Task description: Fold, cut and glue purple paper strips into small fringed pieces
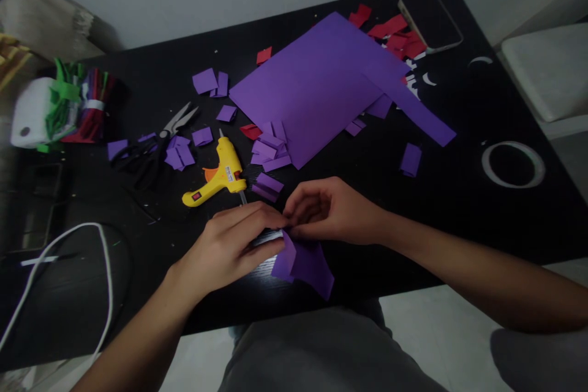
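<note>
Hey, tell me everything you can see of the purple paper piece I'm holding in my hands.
The purple paper piece looks like matte craft paper, folded into several overlapping flaps that fan downward over the near edge of the black table. The left hand grips its upper left part, and the right hand pinches its top edge. A pale grey strip beside it under that hand is too unclear to name.

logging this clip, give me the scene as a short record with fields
left hand: fingers pinch purple piece at near edge of table
right hand: fingers pinch the same piece from the other side
nearby: glue gun, scissors, purple scraps
farther: purple sheet, red scraps, phone
surface: black
</note>
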A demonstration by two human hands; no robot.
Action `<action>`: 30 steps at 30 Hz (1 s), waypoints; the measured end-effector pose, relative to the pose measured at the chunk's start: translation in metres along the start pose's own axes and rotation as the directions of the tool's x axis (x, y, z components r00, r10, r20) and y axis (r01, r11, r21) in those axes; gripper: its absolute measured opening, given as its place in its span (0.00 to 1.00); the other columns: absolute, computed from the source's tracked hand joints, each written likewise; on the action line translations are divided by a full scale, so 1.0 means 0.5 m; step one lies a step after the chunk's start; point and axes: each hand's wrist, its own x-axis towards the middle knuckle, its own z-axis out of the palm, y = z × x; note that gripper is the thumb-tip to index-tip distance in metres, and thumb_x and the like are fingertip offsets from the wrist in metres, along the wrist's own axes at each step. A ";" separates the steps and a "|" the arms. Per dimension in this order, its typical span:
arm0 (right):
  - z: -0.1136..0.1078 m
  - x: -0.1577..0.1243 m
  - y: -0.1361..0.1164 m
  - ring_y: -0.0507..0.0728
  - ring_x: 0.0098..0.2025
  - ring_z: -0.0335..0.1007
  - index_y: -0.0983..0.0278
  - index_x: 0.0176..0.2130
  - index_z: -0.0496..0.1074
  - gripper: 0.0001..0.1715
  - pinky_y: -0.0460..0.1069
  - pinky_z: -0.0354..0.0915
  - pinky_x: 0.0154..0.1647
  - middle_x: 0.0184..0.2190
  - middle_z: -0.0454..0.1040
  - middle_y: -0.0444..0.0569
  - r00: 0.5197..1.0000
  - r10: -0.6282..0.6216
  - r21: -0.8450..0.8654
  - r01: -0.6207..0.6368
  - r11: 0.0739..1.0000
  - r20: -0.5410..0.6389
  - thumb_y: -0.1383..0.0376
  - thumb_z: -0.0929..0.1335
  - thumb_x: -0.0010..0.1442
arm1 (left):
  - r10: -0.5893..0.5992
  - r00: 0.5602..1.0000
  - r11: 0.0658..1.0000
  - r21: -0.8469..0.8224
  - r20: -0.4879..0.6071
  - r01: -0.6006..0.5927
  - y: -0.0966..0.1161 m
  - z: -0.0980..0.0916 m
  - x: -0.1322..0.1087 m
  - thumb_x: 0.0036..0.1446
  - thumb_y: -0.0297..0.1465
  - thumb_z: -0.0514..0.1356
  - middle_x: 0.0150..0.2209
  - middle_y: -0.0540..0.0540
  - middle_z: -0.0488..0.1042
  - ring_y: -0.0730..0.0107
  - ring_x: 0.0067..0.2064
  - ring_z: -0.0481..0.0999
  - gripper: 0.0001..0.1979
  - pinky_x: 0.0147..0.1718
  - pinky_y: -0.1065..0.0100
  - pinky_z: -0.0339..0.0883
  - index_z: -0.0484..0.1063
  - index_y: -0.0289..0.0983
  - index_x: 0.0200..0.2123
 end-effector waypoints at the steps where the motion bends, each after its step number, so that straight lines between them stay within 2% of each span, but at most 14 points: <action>1: 0.000 0.000 0.001 0.49 0.34 0.80 0.65 0.37 0.79 0.14 0.44 0.74 0.40 0.31 0.82 0.43 1.000 0.009 0.004 -0.009 1.000 0.006 0.70 0.81 0.51 | -0.004 1.000 1.000 0.000 0.009 0.004 0.000 0.000 -0.001 0.67 0.26 0.66 0.41 0.44 0.81 0.70 0.42 0.84 0.08 0.43 0.72 0.78 0.75 0.35 0.48; 10: -0.004 0.001 0.002 0.52 0.34 0.83 0.65 0.41 0.79 0.17 0.47 0.76 0.42 0.31 0.84 0.44 1.000 0.009 0.043 -0.009 0.999 0.009 0.69 0.82 0.52 | -0.032 0.999 0.999 -0.030 0.008 0.032 0.000 -0.002 0.000 0.66 0.26 0.66 0.40 0.45 0.81 0.70 0.41 0.84 0.07 0.41 0.72 0.77 0.75 0.36 0.46; 14: -0.009 0.002 -0.007 0.53 0.38 0.83 0.65 0.43 0.79 0.10 0.48 0.76 0.42 0.34 0.84 0.47 0.999 -0.035 -0.022 0.035 0.999 0.000 0.66 0.77 0.61 | -0.047 0.997 0.999 -0.005 -0.053 0.047 -0.006 -0.007 0.005 0.64 0.26 0.67 0.38 0.47 0.82 0.72 0.38 0.84 0.06 0.39 0.75 0.77 0.75 0.36 0.44; 16: -0.011 -0.002 -0.012 0.55 0.42 0.83 0.65 0.43 0.79 0.06 0.49 0.77 0.45 0.38 0.85 0.49 0.995 -0.096 -0.054 0.094 0.994 -0.027 0.67 0.73 0.64 | -0.039 0.994 0.999 0.022 -0.098 0.041 -0.008 -0.011 0.006 0.64 0.27 0.67 0.37 0.47 0.83 0.72 0.37 0.84 0.06 0.39 0.74 0.77 0.76 0.36 0.44; 17: -0.011 -0.005 -0.014 0.56 0.45 0.83 0.65 0.44 0.79 0.07 0.51 0.77 0.49 0.41 0.84 0.50 0.987 -0.155 -0.063 0.152 0.986 -0.041 0.70 0.72 0.64 | -0.036 0.992 0.998 0.038 -0.121 0.041 -0.008 -0.013 0.007 0.64 0.27 0.67 0.37 0.47 0.83 0.71 0.37 0.84 0.05 0.39 0.74 0.77 0.76 0.36 0.43; 20: -0.011 -0.014 -0.012 0.58 0.54 0.80 0.62 0.49 0.77 0.18 0.55 0.75 0.59 0.51 0.81 0.50 0.939 -0.343 -0.080 0.340 0.937 -0.033 0.75 0.71 0.59 | -0.012 0.983 0.995 0.098 -0.182 0.030 -0.009 -0.015 0.006 0.64 0.28 0.68 0.36 0.47 0.84 0.69 0.36 0.85 0.05 0.39 0.73 0.78 0.77 0.36 0.42; 23: -0.009 -0.017 -0.005 0.59 0.59 0.77 0.59 0.54 0.75 0.27 0.55 0.75 0.60 0.56 0.77 0.51 0.905 -0.424 -0.195 0.422 0.885 0.036 0.75 0.74 0.57 | 0.000 0.975 0.990 0.139 -0.223 0.032 -0.010 -0.014 0.004 0.64 0.29 0.68 0.38 0.46 0.85 0.68 0.38 0.86 0.06 0.40 0.71 0.79 0.77 0.36 0.43; 25: -0.006 -0.017 0.001 0.58 0.56 0.78 0.60 0.54 0.75 0.26 0.53 0.77 0.57 0.54 0.77 0.51 0.895 -0.445 -0.297 0.436 0.849 0.042 0.74 0.76 0.57 | 0.004 0.970 0.989 0.142 -0.243 0.031 -0.010 -0.012 0.003 0.63 0.28 0.69 0.39 0.45 0.85 0.68 0.38 0.86 0.07 0.41 0.72 0.79 0.76 0.36 0.44; 30: -0.001 -0.012 0.007 0.55 0.45 0.82 0.62 0.44 0.79 0.11 0.49 0.79 0.48 0.44 0.81 0.49 0.850 -0.526 -0.383 0.483 0.788 -0.011 0.73 0.75 0.61 | 0.012 0.971 0.992 0.122 -0.238 0.018 -0.011 -0.009 0.002 0.64 0.26 0.67 0.40 0.45 0.84 0.69 0.40 0.86 0.09 0.43 0.71 0.79 0.76 0.36 0.47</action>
